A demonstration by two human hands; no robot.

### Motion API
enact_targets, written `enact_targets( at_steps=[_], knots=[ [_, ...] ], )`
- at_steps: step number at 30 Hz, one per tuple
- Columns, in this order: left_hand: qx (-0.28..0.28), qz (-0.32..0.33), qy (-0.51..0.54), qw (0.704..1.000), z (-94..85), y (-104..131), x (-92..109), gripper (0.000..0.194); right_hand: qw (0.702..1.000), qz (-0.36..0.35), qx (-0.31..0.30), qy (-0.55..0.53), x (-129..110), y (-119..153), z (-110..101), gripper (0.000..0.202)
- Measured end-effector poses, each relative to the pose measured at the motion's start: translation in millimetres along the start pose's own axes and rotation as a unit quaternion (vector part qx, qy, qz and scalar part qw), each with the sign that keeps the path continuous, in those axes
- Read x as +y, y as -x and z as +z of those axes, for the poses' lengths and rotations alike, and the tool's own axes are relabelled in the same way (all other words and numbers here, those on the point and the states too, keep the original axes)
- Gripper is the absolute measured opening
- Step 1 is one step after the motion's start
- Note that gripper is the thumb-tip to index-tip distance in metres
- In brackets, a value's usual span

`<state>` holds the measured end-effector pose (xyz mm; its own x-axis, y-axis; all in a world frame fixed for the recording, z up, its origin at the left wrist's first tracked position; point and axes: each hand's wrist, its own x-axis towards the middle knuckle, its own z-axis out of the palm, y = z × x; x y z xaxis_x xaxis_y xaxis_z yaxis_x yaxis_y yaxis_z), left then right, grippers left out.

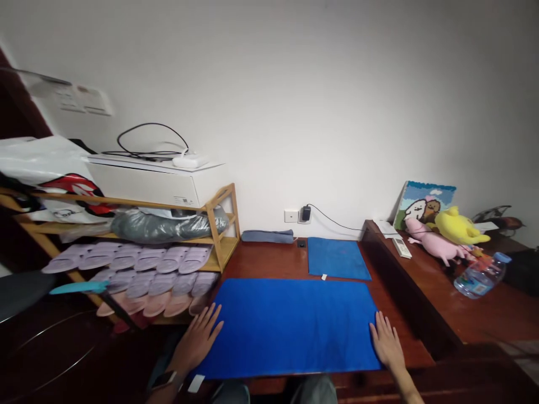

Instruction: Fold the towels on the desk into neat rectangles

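A bright blue cloth (290, 328) lies spread out on the reddish-brown table (269, 259), a white tag (196, 384) at its front left corner. At the cloth's left edge rests my left hand (200, 336), palm down with its fingers spread; a dark watch is on that wrist. My right hand (386, 339) lies flat at the right edge, fingers stretched out. Neither hand holds anything. Behind the large cloth is a smaller folded blue cloth (338, 258) with a white tag. A rolled grey-blue cloth (267, 236) sits against the wall.
On the left stands a wooden rack (227, 253) with purple slippers (162, 259) and a white box (147, 182). To the right, a raised dark ledge (404, 292) borders a surface with plush toys (457, 227), a remote (401, 248) and a plastic bottle (480, 278).
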<state>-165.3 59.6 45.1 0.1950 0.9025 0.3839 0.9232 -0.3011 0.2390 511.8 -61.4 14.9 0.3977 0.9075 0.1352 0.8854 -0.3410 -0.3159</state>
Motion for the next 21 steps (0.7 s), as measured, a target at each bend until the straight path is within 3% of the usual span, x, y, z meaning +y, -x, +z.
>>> enact_targets(
  at_steps=[3,7,10,14,16,18,21],
  knots=[
    [0.008,0.004,-0.013,1.000,-0.5,-7.5,31.4,0.054,0.999,-0.036,0.034,-0.007,-46.8,7.6,2.0,0.082],
    [-0.009,0.076,0.008,0.997,10.8,-21.3,100.7,0.055,0.987,-0.156,0.003,-0.029,-151.7,20.8,10.1,0.073],
    [-0.042,0.137,0.025,0.989,30.3,-40.7,152.6,0.055,0.977,-0.207,-0.017,-0.045,-219.6,17.6,14.8,0.066],
    [-0.060,0.167,0.035,0.984,69.2,-78.7,198.4,0.056,0.971,-0.230,-0.027,-0.056,-272.3,-11.1,27.4,0.060],
    [-0.072,0.167,0.036,0.983,89.8,-97.3,207.0,0.056,0.968,-0.241,-0.040,-0.055,-285.3,-28.8,40.5,0.059],
    [-0.079,0.153,0.033,0.985,106.2,-111.8,201.2,0.056,0.966,-0.248,-0.056,-0.054,-286.9,-45.9,56.0,0.059],
    [-0.077,0.099,0.015,0.992,114.4,-121.5,156.1,0.058,0.968,-0.241,-0.055,-0.050,-253.9,-70.4,71.3,0.062]
  ],
)
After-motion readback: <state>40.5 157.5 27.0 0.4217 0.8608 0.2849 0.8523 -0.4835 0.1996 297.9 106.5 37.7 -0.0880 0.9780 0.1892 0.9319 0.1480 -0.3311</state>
